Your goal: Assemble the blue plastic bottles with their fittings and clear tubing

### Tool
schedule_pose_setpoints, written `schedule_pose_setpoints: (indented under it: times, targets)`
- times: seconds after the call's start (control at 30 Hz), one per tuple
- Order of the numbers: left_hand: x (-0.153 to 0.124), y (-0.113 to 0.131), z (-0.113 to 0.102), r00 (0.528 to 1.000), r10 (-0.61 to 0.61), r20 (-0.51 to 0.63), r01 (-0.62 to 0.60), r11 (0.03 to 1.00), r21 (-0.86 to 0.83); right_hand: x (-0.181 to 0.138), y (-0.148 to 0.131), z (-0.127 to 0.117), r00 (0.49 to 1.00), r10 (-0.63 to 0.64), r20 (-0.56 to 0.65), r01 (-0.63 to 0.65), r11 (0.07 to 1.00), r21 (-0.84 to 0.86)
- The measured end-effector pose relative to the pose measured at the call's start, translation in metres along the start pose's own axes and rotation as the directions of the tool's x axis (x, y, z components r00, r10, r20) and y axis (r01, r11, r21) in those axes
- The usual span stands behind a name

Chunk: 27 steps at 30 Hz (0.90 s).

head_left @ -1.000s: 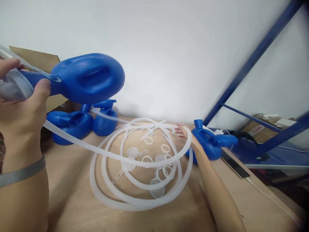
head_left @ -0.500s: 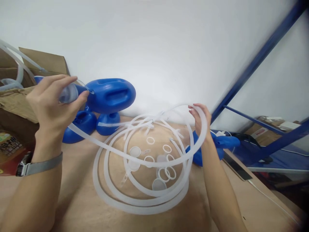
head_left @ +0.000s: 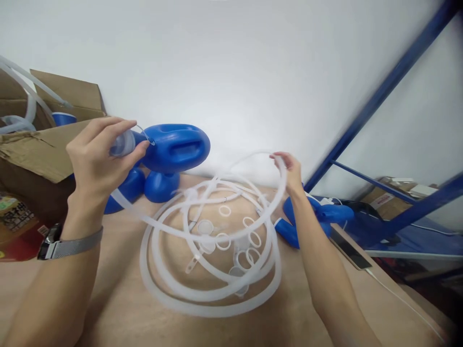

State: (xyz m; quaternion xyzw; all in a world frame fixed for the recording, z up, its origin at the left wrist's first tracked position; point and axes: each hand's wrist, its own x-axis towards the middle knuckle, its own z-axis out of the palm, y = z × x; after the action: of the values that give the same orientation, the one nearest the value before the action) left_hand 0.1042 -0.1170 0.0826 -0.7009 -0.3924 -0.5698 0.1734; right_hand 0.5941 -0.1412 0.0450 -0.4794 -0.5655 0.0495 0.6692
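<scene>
above the coiled tube's (head_left: 210,309) far left side, the blue bottle (head_left: 184,150) is held by the left hand (head_left: 104,154), curled around its clear cap (head_left: 122,144), seemingly for steadiness, while above the coil's right a loop (head_left: 281,188) is pinched by the nearly closed right hand (head_left: 289,168), probably against tangling.

1. Left hand (head_left: 99,152) shifted right, bringing rounded blue plastic bottle (head_left: 177,148) with it.
2. Right hand (head_left: 292,171) higher than a second ago, fingers now pinching translucent white flexible tube (head_left: 279,192).
3. Tube's rear loops rearranged, strands crossing differently.
4. Red-and-brown printed package (head_left: 18,229) at far left now much more exposed.
</scene>
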Motion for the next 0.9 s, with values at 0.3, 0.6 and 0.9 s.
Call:
schedule_pose_setpoints:
  times: [0.3,0.6,0.9]
  targets:
    - [0.000,-0.006,0.003,0.999,0.021,-0.047,-0.019,0.999,0.031,0.027,-0.027,-0.019,0.980,0.189,0.066,-0.200,0.932,0.304]
    - [0.000,-0.012,0.004,0.997,0.028,-0.073,-0.024,0.998,0.055,0.037,-0.009,-0.024,0.951,0.244,-0.188,-0.157,0.908,0.388]
    - [0.001,-0.004,-0.006,0.990,0.054,-0.128,-0.051,0.998,0.022,0.011,-0.004,-0.022,0.923,0.238,-0.302,-0.080,0.888,0.454]
